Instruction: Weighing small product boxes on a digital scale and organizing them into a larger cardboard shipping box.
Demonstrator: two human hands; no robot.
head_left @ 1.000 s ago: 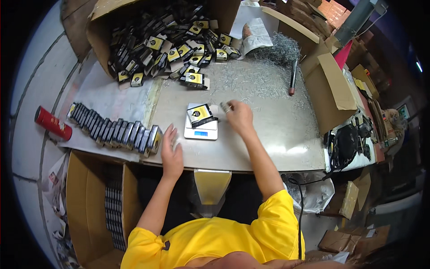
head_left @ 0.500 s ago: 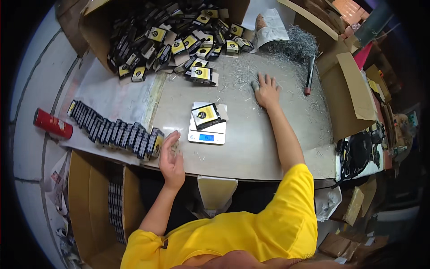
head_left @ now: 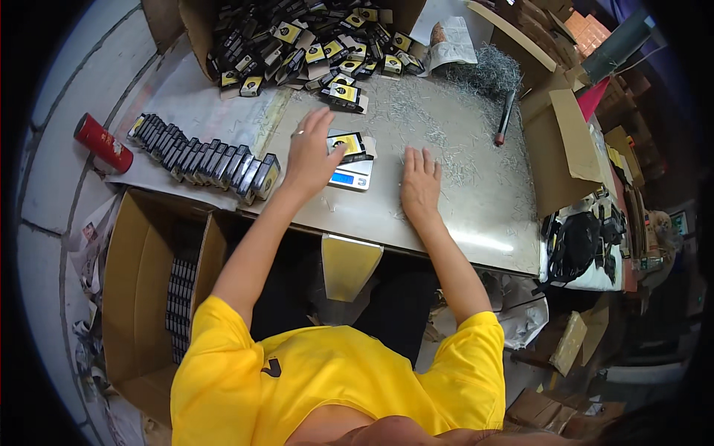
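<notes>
A small black and yellow carton (head_left: 346,143) with a flap standing out lies on a white digital scale (head_left: 360,178). My left hand (head_left: 311,154) is over the left side of the scale, fingers stretched out and thumb over the carton's edge; I cannot tell whether it touches the carton. To the right of the scale, my right hand (head_left: 422,184) lies palm down on the metal tabletop (head_left: 387,215), fingers extended. Anything under its palm is hidden. Thin shiny metal pieces like nails (head_left: 428,134) are scattered beyond it.
A pile of similar cartons (head_left: 297,52) spills from a large cardboard box at the back. A row of upright cartons (head_left: 201,160) stands left, beside a red cylinder (head_left: 103,143). A heap of metal pieces (head_left: 487,73) and a dark bar (head_left: 506,117) lie back right.
My left hand has moved up and right to the scale. My right hand has drawn back from the scattered metal pieces toward me. The whole view has shifted slightly.
</notes>
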